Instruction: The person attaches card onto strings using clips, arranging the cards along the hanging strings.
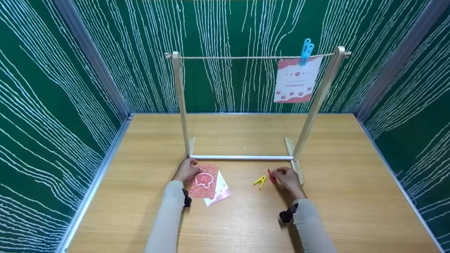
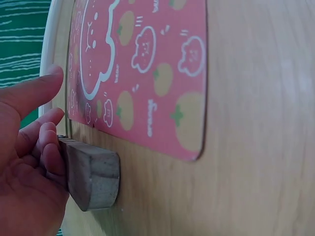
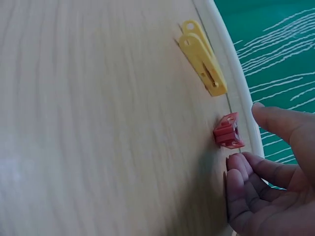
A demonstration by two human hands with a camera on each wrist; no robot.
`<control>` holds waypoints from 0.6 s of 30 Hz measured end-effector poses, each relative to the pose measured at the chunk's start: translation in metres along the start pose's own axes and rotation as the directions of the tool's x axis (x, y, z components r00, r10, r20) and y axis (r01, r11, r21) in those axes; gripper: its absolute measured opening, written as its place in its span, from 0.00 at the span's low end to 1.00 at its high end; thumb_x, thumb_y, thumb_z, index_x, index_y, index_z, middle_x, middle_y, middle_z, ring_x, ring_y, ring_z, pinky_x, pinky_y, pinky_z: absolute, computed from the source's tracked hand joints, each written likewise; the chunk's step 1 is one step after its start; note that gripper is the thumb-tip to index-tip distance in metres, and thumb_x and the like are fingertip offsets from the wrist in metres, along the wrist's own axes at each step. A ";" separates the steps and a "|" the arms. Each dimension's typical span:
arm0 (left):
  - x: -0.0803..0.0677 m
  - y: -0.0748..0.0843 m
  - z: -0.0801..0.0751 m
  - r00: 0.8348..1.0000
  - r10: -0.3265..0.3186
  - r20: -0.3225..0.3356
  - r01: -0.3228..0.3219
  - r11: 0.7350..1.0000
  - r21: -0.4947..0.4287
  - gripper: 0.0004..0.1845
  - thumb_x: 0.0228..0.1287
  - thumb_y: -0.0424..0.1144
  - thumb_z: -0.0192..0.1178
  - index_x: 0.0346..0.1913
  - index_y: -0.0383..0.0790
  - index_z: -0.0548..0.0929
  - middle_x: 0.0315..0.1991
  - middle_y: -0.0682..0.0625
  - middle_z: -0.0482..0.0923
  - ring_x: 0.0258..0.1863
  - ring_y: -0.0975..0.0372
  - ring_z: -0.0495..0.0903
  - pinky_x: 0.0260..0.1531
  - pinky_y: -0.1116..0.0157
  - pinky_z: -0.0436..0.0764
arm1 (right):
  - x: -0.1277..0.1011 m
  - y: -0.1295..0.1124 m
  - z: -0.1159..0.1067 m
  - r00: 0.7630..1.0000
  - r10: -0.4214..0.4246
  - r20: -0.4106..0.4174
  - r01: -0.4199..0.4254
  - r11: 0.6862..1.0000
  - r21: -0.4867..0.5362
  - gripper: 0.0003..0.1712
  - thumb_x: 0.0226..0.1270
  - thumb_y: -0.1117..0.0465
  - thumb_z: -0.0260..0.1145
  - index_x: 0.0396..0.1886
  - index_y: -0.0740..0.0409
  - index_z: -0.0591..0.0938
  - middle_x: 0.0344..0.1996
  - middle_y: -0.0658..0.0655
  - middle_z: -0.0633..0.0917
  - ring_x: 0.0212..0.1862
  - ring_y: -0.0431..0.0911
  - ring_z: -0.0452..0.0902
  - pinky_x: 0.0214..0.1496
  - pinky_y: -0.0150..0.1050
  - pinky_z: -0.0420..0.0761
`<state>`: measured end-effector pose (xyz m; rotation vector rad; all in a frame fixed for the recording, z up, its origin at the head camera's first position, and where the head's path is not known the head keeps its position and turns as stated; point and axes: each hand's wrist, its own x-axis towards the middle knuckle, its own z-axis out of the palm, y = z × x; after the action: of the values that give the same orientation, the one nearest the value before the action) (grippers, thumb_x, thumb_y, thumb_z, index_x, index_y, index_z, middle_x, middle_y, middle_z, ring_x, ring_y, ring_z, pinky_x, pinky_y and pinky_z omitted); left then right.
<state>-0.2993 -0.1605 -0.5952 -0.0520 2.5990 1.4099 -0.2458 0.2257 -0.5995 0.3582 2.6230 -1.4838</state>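
Rt wrist: red peg (image 3: 227, 131) just beyond fingers (image 3: 246, 169), untouched.

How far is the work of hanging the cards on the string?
Done: one card hangs from the string under a blue clip. In hand: the left hand touches the red card; the right hand reaches the red clip. Left: a second card and the yellow clip lie on the table.

Pink card (image 1: 204, 181) flat; red clothespin (image 1: 271, 175) on tabletop.
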 end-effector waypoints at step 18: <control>-0.003 0.001 0.001 0.994 0.108 -0.034 -0.103 0.986 0.128 0.23 0.45 0.30 0.71 0.45 0.25 0.76 0.39 0.37 0.76 0.39 0.52 0.75 0.47 0.53 0.77 | 0.005 -0.008 0.005 0.996 0.084 0.011 -0.082 0.993 -0.085 0.28 0.61 0.48 0.68 0.47 0.68 0.75 0.35 0.58 0.79 0.30 0.43 0.74 0.28 0.31 0.72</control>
<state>-0.2961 -0.1594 -0.5939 0.0756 2.7555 1.2863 -0.2526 0.2179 -0.5969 0.4405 2.6151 -1.3406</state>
